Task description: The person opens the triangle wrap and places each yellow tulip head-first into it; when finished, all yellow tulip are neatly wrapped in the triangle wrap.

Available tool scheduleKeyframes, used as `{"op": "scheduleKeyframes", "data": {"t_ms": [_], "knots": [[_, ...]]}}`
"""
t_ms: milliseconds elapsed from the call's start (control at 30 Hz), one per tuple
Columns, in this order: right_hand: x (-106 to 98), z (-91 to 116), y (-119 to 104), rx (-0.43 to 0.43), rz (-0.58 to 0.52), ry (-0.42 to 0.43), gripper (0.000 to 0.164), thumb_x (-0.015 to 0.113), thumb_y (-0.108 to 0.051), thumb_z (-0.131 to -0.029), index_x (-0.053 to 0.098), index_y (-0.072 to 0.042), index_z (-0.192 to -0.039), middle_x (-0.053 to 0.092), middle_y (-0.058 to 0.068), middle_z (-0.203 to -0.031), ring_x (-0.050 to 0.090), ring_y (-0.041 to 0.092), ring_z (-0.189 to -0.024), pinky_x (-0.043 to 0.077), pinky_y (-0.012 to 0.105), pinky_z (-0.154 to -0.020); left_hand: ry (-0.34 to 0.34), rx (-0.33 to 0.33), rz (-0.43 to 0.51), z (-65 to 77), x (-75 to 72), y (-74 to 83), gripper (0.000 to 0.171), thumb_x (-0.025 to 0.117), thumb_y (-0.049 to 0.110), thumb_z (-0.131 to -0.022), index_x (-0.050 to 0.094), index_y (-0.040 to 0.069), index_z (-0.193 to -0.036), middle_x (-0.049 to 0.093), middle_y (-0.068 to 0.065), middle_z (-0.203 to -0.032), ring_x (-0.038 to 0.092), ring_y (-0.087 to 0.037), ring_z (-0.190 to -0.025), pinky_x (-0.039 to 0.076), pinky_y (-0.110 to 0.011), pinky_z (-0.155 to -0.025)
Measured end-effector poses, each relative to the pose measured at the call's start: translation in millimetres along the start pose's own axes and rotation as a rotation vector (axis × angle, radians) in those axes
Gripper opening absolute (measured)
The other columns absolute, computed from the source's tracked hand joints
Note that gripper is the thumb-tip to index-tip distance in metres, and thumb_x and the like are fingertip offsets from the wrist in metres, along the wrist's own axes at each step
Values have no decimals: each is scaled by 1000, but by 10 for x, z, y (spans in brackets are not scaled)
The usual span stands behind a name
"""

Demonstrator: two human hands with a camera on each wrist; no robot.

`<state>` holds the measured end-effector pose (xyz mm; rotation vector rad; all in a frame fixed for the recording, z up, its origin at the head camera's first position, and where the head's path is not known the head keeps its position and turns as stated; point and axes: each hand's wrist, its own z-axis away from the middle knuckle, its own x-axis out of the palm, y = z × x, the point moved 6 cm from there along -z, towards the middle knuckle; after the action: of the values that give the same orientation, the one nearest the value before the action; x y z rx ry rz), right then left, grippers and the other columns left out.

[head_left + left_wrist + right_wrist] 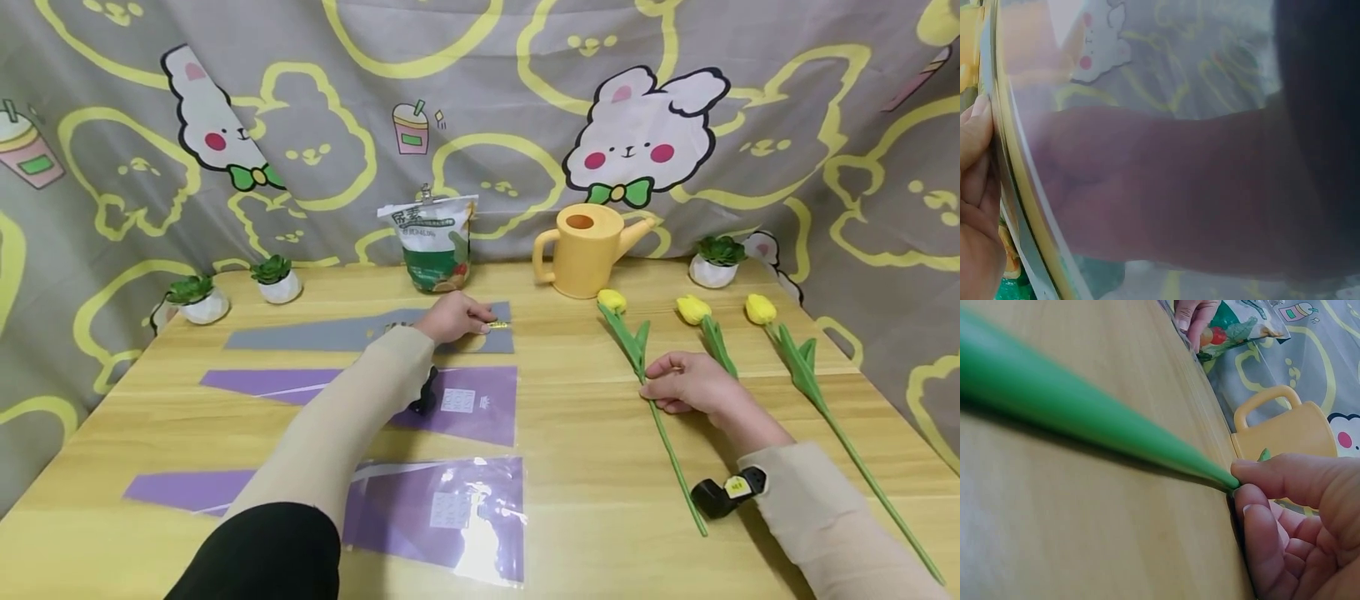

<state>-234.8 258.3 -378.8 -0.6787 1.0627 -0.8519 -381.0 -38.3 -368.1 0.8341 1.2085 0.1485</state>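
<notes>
My left hand (452, 317) is at the wide right end of a grey flower sleeve (300, 335), its fingertips pinching the sleeve beside gold lettering. Close up in the left wrist view, the glossy sheet (1160, 181) shows a reflection, and my curled fingers (975, 137) touch it at the left. With thumb and forefinger, my right hand (693, 386) pinches the green stem of a yellow tulip (611, 302); the stem (1104, 419) runs just above the table in the right wrist view. Two more yellow tulips (693, 310) (761, 309) lie to its right.
Two purple sleeves (487, 400) (390, 517) lie nearer on the wooden table (577, 467). Along the back stand a clipped bag (435, 250), a yellow watering can (585, 254) and potted succulents (202, 307) (279, 287) (714, 268), before a patterned curtain (480, 100).
</notes>
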Motion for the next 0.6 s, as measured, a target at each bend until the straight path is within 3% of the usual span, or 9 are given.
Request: {"op": "scheduleKeyframes", "data": {"t_ms": [300,600], "knots": [[17,18,3,-8,-16,-4,42,67,-14,-80,46,7,-110,60,-6,-70,57,7,-64,51,22,-57,68,-3,-81,12,-23,50,20,69,17,-79,71,10,-98,62,-3,-116,55,-19,-113,39,-31,-99],[-1,9,-22,11,44,37,40,68,-14,-78,49,6,-107,59,-3,-69,57,8,-62,51,24,-57,146,52,-120,21,-27,59,9,68,18,-80,70,9,-83,68,-4,-103,60,-18,-99,44,-32,-90]]}}
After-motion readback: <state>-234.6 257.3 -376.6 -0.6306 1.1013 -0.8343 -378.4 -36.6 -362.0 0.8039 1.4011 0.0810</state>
